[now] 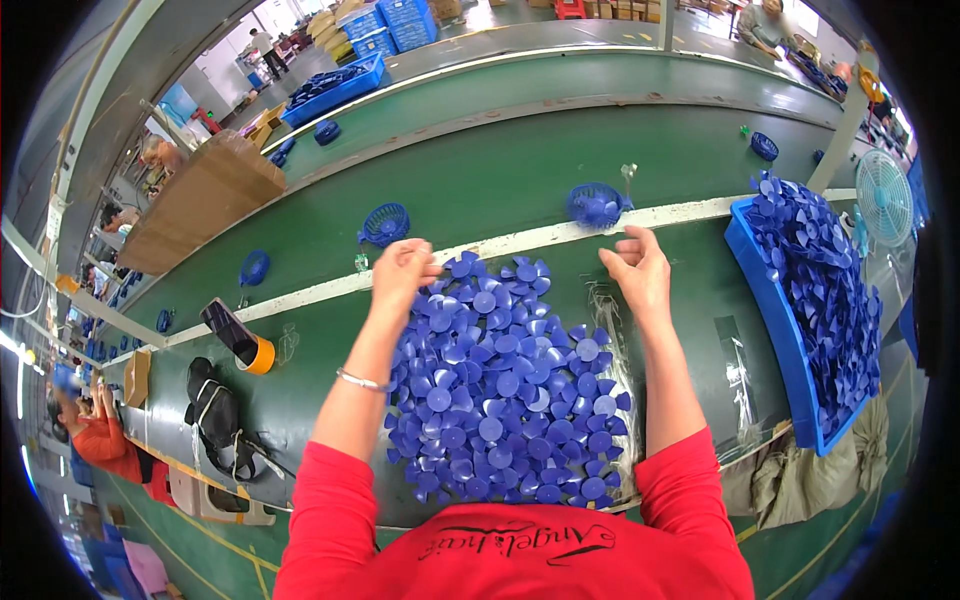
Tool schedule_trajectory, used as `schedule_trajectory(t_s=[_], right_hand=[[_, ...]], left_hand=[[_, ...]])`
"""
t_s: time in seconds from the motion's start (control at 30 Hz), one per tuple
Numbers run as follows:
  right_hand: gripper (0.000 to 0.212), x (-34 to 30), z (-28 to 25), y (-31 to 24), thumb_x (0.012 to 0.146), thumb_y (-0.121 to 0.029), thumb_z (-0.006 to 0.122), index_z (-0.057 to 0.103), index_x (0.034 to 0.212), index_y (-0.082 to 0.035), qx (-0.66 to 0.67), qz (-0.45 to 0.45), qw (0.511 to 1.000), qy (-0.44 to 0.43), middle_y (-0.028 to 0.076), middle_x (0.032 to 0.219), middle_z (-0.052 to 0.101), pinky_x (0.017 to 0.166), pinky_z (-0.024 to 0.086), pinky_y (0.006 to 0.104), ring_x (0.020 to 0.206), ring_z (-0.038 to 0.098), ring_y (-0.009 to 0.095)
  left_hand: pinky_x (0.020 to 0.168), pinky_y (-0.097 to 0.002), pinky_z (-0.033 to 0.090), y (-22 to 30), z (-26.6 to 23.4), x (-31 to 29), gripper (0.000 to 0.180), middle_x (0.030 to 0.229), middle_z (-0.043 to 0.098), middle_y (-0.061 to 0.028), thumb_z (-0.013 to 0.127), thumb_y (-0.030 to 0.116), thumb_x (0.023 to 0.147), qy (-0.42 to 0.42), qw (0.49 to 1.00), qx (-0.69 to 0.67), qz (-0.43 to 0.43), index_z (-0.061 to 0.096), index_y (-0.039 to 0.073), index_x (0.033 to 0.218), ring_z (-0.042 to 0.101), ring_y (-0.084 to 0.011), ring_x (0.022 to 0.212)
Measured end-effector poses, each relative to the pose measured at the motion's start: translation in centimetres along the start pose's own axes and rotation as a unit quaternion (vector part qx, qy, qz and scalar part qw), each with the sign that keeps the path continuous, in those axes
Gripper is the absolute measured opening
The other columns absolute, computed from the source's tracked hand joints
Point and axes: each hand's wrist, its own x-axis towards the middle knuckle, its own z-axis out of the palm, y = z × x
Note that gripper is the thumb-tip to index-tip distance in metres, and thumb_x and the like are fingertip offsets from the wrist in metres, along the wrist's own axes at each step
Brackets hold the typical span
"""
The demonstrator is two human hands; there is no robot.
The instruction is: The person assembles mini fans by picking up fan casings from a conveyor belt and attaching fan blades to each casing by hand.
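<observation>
A heap of blue fan blades (490, 400) lies in front of me on the green table. At its far left edge is my left hand (403, 272), fingers bent together beside the nearest blades; what they hold, if anything, is hidden. A round blue fan grille (385, 225) rests on the green belt just beyond this hand. My right hand (642, 272) is raised past the heap's far right corner, thumb and fingers apart and nothing visible between them. Beyond it, another blue fan grille (595, 205) sits at the belt's edge, with a small clear piece (628, 174) next to it.
A blue crate (775, 335) piled with blades stands on the right, near a pale green desk fan (884, 198). Toward the left are a phone (228, 328) leaning on an orange tape roll (261, 356) and a black bag (212, 410). Another grille (254, 267) lies on the belt (480, 165).
</observation>
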Motion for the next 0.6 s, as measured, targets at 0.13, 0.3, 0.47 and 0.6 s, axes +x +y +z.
schedule_trajectory(t_s=[0.13, 0.3, 0.47, 0.6], right_hand=[[0.024, -0.8, -1.6, -2.1, 0.065, -0.002, 0.068, 0.063, 0.088, 0.001, -0.124, -0.035, 0.968, -0.217, 0.005, 0.064, 0.060, 0.057, 0.046, 0.0249, 0.061, 0.057, 0.010], [0.039, -1.9, -2.6, -3.7, 0.054, -0.019, 0.076, 0.065, 0.089, -0.009, -0.303, -0.103, 0.846, -0.426, 0.006, 0.072, 0.064, 0.063, 0.049, 0.0344, 0.069, 0.062, 0.024], [0.041, -2.2, -1.6, -3.1, 0.051, -0.023, 0.077, 0.064, 0.087, -0.007, -0.374, -0.089, 0.828, -0.407, 0.012, 0.078, 0.065, 0.070, 0.049, 0.0381, 0.078, 0.062, 0.029], [0.033, -1.4, -0.9, -1.1, 0.059, -0.019, 0.071, 0.063, 0.089, -0.008, -0.363, -0.120, 0.886, -0.262, 0.014, 0.083, 0.062, 0.072, 0.049, 0.0393, 0.082, 0.061, 0.032]], left_hand=[[0.056, -0.0281, 0.053, -3.0, -4.4, 4.9, 0.030, 0.084, 0.062, -0.0109, 0.057, 0.025, 0.087, 0.105, 0.988, 0.093, -0.070, 0.057, -0.002, 0.102, 0.063, -0.0171, 0.067], [0.049, -0.0281, 0.053, -3.0, -4.3, 7.8, 0.042, 0.073, 0.064, -0.0110, 0.054, 0.037, 0.086, 0.181, 0.951, 0.197, -0.153, 0.063, -0.004, 0.085, 0.062, -0.0173, 0.056], [0.057, -0.0317, 0.050, -2.5, -1.9, 9.1, 0.042, 0.063, 0.064, -0.0085, 0.053, 0.037, 0.083, 0.193, 0.908, 0.329, -0.172, 0.065, 0.000, 0.069, 0.062, -0.0175, 0.055], [0.060, -0.0322, 0.050, -2.9, -2.0, 10.3, 0.031, 0.060, 0.064, -0.0073, 0.051, 0.025, 0.080, 0.181, 0.900, 0.353, -0.179, 0.065, 0.002, 0.063, 0.063, -0.0177, 0.056]])
